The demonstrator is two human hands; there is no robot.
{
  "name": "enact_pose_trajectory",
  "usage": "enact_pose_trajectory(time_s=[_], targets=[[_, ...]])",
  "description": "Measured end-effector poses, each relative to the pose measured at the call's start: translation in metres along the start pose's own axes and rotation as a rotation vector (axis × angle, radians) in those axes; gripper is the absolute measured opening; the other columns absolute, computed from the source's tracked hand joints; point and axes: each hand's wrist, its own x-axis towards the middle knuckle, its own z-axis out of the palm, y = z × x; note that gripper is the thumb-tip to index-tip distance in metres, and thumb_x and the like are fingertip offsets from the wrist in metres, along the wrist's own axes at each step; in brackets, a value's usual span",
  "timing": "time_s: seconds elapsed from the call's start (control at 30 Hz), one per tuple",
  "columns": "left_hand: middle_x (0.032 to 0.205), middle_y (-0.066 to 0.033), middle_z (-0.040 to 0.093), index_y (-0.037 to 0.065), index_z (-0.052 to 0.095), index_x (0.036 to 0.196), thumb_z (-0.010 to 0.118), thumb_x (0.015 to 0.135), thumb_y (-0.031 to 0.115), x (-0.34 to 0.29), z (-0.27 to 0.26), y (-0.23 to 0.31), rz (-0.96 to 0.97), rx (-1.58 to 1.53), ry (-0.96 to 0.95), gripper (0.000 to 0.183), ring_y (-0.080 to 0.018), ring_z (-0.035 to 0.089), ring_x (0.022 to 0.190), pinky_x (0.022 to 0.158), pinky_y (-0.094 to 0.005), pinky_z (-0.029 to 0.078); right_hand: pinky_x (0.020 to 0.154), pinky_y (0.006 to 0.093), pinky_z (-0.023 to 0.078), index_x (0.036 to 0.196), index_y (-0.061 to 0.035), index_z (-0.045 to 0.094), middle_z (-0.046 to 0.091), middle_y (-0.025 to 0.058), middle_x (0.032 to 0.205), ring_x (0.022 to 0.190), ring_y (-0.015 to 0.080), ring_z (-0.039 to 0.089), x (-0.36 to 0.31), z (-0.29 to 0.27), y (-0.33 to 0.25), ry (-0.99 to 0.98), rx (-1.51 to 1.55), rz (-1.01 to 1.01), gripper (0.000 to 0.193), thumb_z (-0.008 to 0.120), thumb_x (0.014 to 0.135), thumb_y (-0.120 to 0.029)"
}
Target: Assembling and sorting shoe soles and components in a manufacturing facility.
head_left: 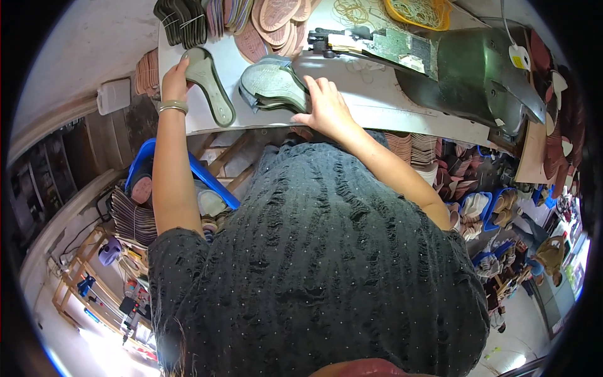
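The left hand (pixel 174 81), at 10 o'clock in the view, is clamped on the upper left edge of a single green sole (pixel 211 88), which slants toward 5 o'clock. At 12 o'clock, a stack of green soles (pixel 270 81) lies on the white table (pixel 383 100). The right hand (pixel 328 105) contacts the stack's right edge, thumb and fingers spread; whether it clamps the stack cannot be determined. A green machine (pixel 468 69) stands at 2 o'clock.

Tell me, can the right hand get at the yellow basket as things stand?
Probably not directly: the right hand is at the green stack, and the machine lies between it and the yellow basket; reaching over might work.
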Motion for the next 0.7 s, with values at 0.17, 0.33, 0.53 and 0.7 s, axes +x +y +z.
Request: enact_pose_trajectory(time_s=[0.17,0.33,0.53,0.7], targets=[[0.1,-0.0189,0.062,-0.008,0.056,0.114,0.059,0.087,0.037,0.027,-0.021,-0.042,-0.041,0.368,0.215,0.053,-0.0263,0.062,0.093,0.081,-0.0389,0.051,0.083,0.0427,0.044,0.128,-0.0011,0.04,0.048,0.0161,0.102,0.098,0.033,0.05,0.008,0.015,0.005,-0.004,-0.089,-0.098,0.08,0.079,0.061,-0.023],[0.122,-0.0277,0.048,-0.004,0.048,0.123,0.06,0.084,0.033,0.001,0.003,-0.06,0.347,0.734,0.453,0.055,-0.0395,0.047,0.111,0.098,-0.0479,0.036,0.083,0.0421,0.045,0.123,-0.0032,0.048,0.051,0.0159,0.101,0.098,0.0331,0.05,0.014,0.005,0.006,-0.037,-0.123,-0.1,0.07,0.079,0.063,-0.021],[0.116,-0.0195,0.052,-0.004,0.047,0.121,0.055,0.089,0.027,-0.105,0.058,-0.102,0.459,0.211,0.31,0.045,-0.0289,0.051,0.105,0.092,-0.0389,0.039,0.083,0.0424,0.048,0.127,-0.0043,0.047,0.056,0.0201,0.099,0.095,0.0371,0.058,0.025,-0.002,0.001,-0.157,-0.082,0.003,0.073,0.077,0.065,-0.029],[0.11,-0.0105,0.059,-0.001,0.051,0.12,0.036,0.1,0.031,-0.143,0.078,-0.068,0.286,-0.216,0.156,0.041,-0.019,0.055,0.103,0.088,-0.0316,0.042,0.083,0.0362,0.049,0.119,-0.0017,0.05,0.064,0.0194,0.101,0.094,0.0293,0.064,0.026,-0.019,-0.01,-0.01,0.29,0.081,0.067,0.08,0.066,-0.03]])
